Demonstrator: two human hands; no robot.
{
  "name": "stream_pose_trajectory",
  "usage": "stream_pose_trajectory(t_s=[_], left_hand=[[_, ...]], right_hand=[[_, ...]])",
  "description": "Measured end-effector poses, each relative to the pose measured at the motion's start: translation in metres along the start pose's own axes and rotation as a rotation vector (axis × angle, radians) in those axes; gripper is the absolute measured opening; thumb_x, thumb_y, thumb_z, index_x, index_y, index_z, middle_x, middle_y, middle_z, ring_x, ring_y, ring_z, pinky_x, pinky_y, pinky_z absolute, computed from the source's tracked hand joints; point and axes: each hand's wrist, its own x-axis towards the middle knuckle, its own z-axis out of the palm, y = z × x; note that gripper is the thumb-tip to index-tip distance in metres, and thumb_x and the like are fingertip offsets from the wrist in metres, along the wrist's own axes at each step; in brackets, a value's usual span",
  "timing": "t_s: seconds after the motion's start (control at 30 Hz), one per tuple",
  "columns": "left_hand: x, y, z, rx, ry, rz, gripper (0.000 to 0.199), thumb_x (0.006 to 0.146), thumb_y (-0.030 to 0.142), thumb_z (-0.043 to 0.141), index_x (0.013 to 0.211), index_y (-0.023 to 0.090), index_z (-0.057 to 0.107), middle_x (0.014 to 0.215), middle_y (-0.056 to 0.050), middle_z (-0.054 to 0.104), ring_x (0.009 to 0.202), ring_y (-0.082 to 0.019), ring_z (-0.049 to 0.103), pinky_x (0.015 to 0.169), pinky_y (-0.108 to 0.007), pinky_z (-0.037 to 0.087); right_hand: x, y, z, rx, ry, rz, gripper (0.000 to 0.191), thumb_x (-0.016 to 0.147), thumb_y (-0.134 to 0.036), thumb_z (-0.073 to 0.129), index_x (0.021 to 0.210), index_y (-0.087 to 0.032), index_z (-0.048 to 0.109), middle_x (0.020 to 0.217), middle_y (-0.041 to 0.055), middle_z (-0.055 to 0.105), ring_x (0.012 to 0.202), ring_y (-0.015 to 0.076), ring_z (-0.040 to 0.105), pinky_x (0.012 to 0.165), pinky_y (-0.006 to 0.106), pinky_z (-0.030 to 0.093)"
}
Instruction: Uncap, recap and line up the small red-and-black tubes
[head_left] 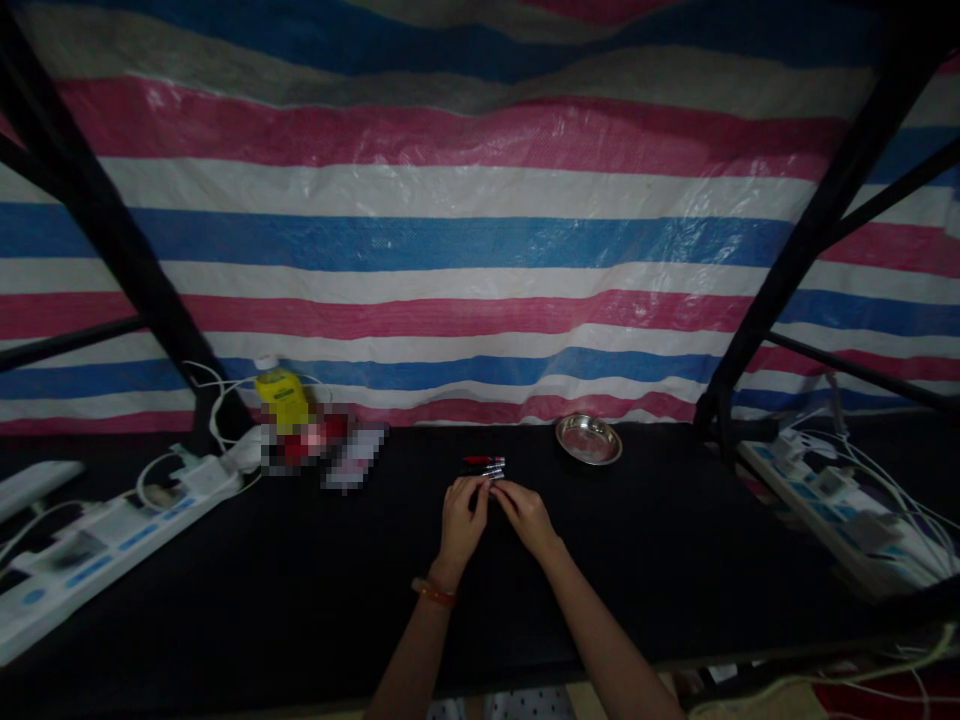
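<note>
Several slim pen-like items (484,468) lie side by side on the black table, one red and the others dark, all with silvery right ends. My left hand (463,508) is just in front of them, its fingers curled and closed, with the tips close to the lowest item. From the right, my right hand (529,514) meets it, thumb and fingers pinched together. The fingertips of both hands nearly touch. Whatever is between them is too small and dark to make out. A bracelet (433,592) circles my left wrist.
Behind my right hand stands a round, shallow metal dish (589,441). At the back left are a yellow bottle (283,398) and blurred-out items. Power strips with cables lie left (120,540) and right (840,510). A striped sheet (465,240) hangs behind, between black frame posts.
</note>
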Motion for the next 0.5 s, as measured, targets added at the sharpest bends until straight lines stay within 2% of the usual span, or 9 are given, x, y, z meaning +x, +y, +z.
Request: stream_pose_trajectory(t_s=[0.1, 0.2, 0.27, 0.37, 0.5], left_hand=[[0.000, -0.001, 0.001, 0.020, -0.013, -0.006, 0.021, 0.088, 0.028, 0.041, 0.085, 0.021, 0.061, 0.086, -0.004, 0.066, 0.084, -0.018, 0.058, 0.076, -0.033, 0.043], [-0.001, -0.001, 0.003, 0.044, -0.045, 0.020, 0.019, 0.088, 0.028, 0.043, 0.085, 0.020, 0.060, 0.087, -0.004, 0.066, 0.087, -0.018, 0.058, 0.078, -0.034, 0.042], [-0.001, 0.000, 0.005, 0.053, -0.068, 0.036, 0.018, 0.088, 0.028, 0.045, 0.086, 0.021, 0.061, 0.089, -0.003, 0.067, 0.088, -0.018, 0.058, 0.079, -0.034, 0.040], [-0.003, 0.002, 0.007, 0.069, -0.101, 0.044, 0.018, 0.088, 0.027, 0.046, 0.088, 0.022, 0.063, 0.090, -0.003, 0.068, 0.088, -0.017, 0.059, 0.079, -0.034, 0.039], [-0.003, 0.007, 0.009, 0.069, -0.146, 0.066, 0.019, 0.088, 0.026, 0.046, 0.089, 0.022, 0.064, 0.091, -0.002, 0.069, 0.089, -0.017, 0.059, 0.079, -0.034, 0.039]], right_hand=[[0.001, 0.001, -0.002, 0.074, 0.072, 0.094, 0.030, 0.090, -0.037, 0.041, 0.099, -0.018, 0.064, 0.095, 0.0071, 0.066, 0.088, 0.0177, 0.063, 0.081, 0.030, 0.049], [0.003, 0.008, -0.003, 0.140, 0.323, 0.270, 0.032, 0.089, -0.041, 0.041, 0.091, -0.016, 0.062, 0.078, 0.0050, 0.064, 0.070, 0.0144, 0.060, 0.065, 0.024, 0.048], [0.005, 0.014, -0.003, 0.199, 0.463, 0.367, 0.034, 0.088, -0.043, 0.041, 0.088, -0.015, 0.060, 0.064, 0.0003, 0.056, 0.056, 0.0116, 0.052, 0.053, 0.022, 0.042], [0.006, 0.019, -0.001, 0.291, 0.471, 0.394, 0.034, 0.086, -0.046, 0.043, 0.085, -0.016, 0.058, 0.056, -0.0045, 0.046, 0.049, 0.0096, 0.045, 0.048, 0.020, 0.037], [0.008, 0.018, 0.003, 0.327, 0.416, 0.380, 0.034, 0.085, -0.048, 0.045, 0.082, -0.016, 0.057, 0.057, -0.0048, 0.045, 0.051, 0.0096, 0.045, 0.050, 0.021, 0.037]])
